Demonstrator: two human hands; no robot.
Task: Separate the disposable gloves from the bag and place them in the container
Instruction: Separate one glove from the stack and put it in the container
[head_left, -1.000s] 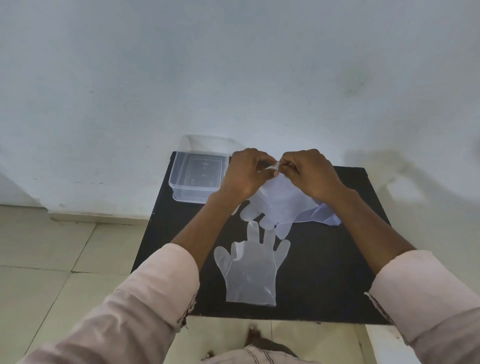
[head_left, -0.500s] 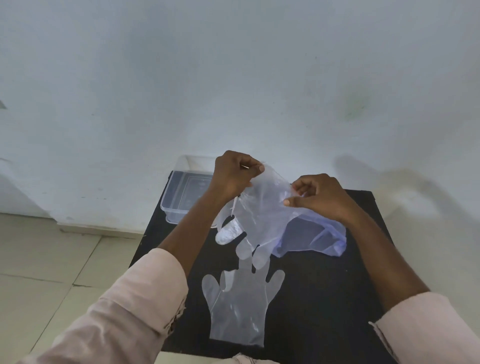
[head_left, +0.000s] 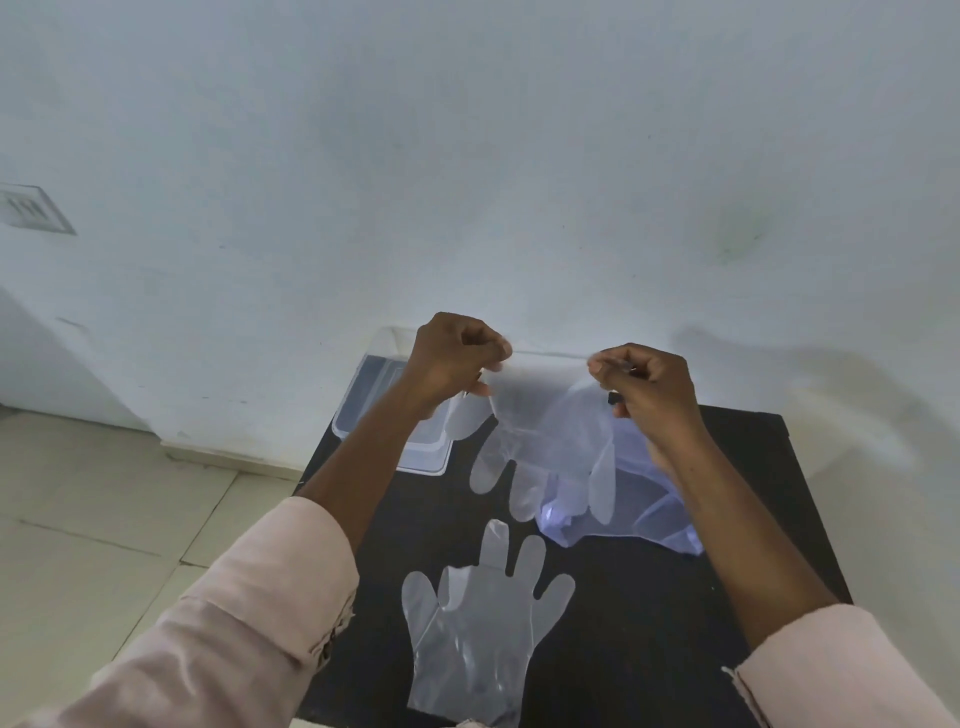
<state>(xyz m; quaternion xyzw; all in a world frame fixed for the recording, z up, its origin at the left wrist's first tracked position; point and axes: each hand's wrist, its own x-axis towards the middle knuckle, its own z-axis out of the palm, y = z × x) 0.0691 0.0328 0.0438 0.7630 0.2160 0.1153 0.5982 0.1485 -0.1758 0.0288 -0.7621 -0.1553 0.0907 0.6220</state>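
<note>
A clear disposable glove (head_left: 545, 431) hangs in the air with its fingers pointing down. My left hand (head_left: 453, 358) pinches one corner of its cuff and my right hand (head_left: 644, 384) pinches the other, so the cuff is stretched flat between them. Below and behind the glove, the crumpled bluish plastic bag (head_left: 639, 499) lies on the black table (head_left: 727, 597). A second clear glove (head_left: 478, 629) lies flat near the table's front edge, fingers toward the wall. The clear plastic container (head_left: 363, 410) sits at the table's back left corner, partly hidden by my left forearm.
The small black table stands against a pale wall (head_left: 467, 156). Tiled floor (head_left: 104, 519) lies to the left of it. A vent (head_left: 31, 208) is on the wall at far left. My pink sleeves fill the lower corners.
My hands have moved apart and up, pulling the held glove's cuff taut between them. The glove now hangs free of the bag, which lies lower on the table.
</note>
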